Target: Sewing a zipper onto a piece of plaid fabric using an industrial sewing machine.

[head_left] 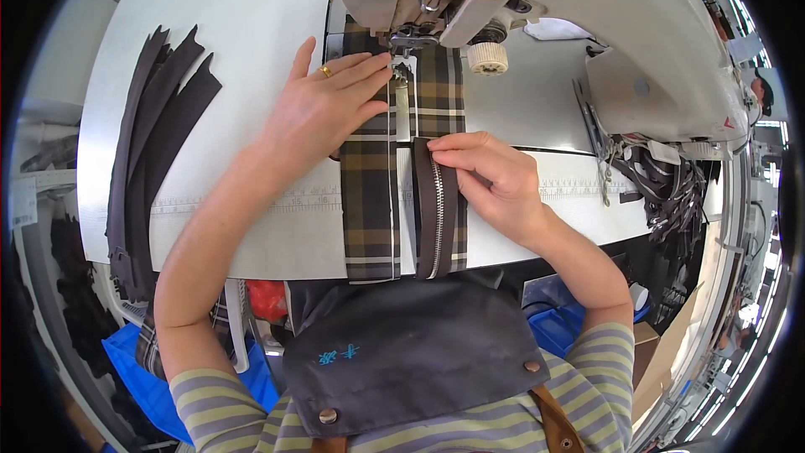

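Note:
My left hand (340, 96) lies flat on the left strip of plaid fabric (366, 201), its fingertips close to the presser foot (404, 67) of the sewing machine. In my right hand (495, 172), thumb and fingers pinch the top end of a dark zipper (436, 218) with metal teeth. The zipper lies lengthwise over the right plaid strip (442, 92) and reaches down to the table's front edge. A narrow gap with pale edges separates the two plaid strips below the foot.
Several dark zipper tapes (155, 151) lie on the left of the white table (277, 264). Scissors (594, 130) rest at the right beside a heap of loose zippers (667, 189). The machine's arm (637, 25) spans the upper right. Blue bins (147, 377) stand below the table.

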`<state>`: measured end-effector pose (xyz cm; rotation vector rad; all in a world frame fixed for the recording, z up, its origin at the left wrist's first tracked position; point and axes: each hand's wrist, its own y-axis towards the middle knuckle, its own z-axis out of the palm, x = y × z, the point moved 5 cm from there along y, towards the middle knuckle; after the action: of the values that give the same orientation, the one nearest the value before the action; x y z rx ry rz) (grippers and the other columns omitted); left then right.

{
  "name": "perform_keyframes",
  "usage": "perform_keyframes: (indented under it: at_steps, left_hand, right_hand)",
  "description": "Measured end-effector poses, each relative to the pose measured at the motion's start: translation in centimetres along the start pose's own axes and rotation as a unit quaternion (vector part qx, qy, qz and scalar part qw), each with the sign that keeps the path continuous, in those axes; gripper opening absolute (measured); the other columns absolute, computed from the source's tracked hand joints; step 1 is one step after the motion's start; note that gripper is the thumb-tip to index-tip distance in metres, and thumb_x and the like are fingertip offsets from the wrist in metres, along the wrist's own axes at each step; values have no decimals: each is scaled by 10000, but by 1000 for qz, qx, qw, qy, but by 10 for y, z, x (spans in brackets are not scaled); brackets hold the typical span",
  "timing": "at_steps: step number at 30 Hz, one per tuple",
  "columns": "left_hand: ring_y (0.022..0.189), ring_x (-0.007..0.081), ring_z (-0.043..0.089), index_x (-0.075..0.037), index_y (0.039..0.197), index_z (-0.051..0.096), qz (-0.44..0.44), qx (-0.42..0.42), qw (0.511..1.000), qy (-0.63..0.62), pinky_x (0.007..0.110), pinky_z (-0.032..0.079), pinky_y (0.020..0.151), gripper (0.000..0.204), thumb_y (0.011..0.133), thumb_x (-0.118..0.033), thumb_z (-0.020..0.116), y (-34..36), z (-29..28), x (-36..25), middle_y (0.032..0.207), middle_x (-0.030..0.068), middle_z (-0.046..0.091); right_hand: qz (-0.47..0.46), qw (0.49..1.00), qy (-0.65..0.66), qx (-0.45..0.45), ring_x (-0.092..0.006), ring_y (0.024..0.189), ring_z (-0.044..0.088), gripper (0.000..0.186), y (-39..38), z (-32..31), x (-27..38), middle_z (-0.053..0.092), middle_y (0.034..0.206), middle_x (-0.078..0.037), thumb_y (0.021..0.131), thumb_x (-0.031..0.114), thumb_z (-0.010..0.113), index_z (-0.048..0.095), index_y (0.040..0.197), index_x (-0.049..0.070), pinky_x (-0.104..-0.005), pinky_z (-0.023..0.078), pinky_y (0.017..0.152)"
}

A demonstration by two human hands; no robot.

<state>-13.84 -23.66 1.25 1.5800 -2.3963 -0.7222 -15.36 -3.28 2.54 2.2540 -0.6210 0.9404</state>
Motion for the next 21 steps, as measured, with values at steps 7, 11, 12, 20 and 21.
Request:
perform_keyframes:
  at_steps: [7,11,12,20,21]
  left_hand:
    - [1185,181,574,-105,1194,653,-17,30,999,9,606,238,1081,335,898,-260,629,-4,0,-11,1289,1,613]
    - [1119,186,599,-104,1158,660,-13,11,1000,19,590,276,1054,323,877,-262,650,1,-4,-12,1220,-1,637]
    - [1076,189,612,-100,1123,666,-5,-13,999,30,561,325,1031,312,857,-262,672,4,-10,-17,1162,11,656]
    - [903,166,653,13,1037,638,-237,240,708,-621,286,490,767,233,941,-199,613,-40,-39,-111,963,120,673]
    - [927,148,650,25,1048,630,-267,269,638,-670,276,494,770,243,965,-198,583,-49,-35,-123,987,116,680]
  right_hand:
    - [-36,999,-30,-19,-216,811,679,216,3,0,1,679,1004,-94,761,-105,636,670,948,-3,-275,552,664]
    - [-38,999,-33,-20,-214,817,680,218,4,-1,1,680,1011,-93,756,-104,640,672,945,-1,-271,550,668]
    - [-40,999,-30,-21,-213,821,681,224,4,-2,3,681,1017,-92,754,-106,639,674,949,-1,-270,550,670]
    - [-58,997,22,-37,-236,924,684,290,-8,-11,30,678,1074,-157,739,-156,614,685,991,-31,-284,557,771]
    - [-57,998,24,-33,-241,923,685,293,-10,-9,31,677,1072,-161,739,-155,617,684,995,-30,-282,559,774]
